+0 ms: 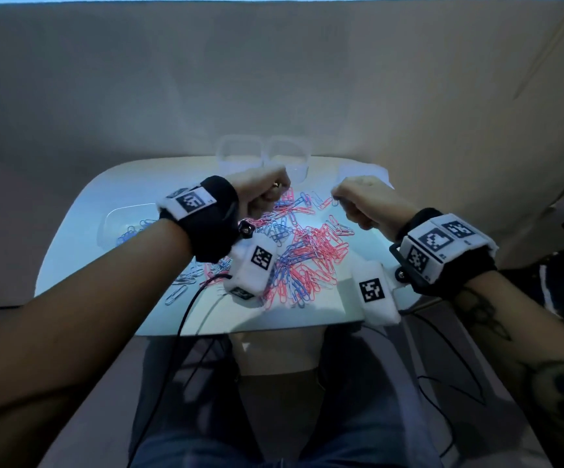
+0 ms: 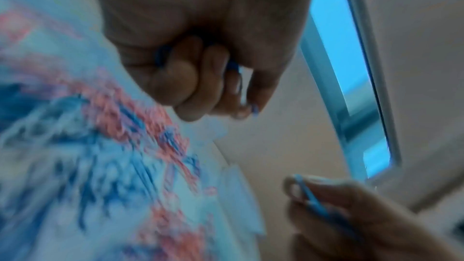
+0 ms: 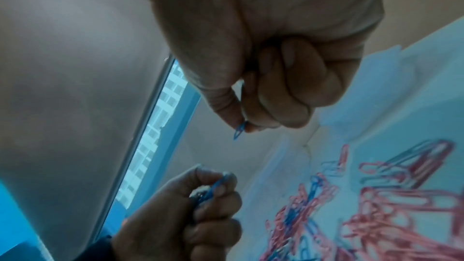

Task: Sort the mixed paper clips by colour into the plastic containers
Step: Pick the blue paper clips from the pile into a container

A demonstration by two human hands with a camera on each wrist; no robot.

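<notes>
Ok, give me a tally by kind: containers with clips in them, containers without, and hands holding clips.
Container holding blue clips: 1
Clear containers with no clips showing: 2
Hands holding blue clips: 2, left hand and right hand
Total: 5
The loose pile of pink and blue clips is too tangled to count.

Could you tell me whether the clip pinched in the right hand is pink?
No, the right hand pinches a blue clip between thumb and fingertip, as the right wrist view shows.
</notes>
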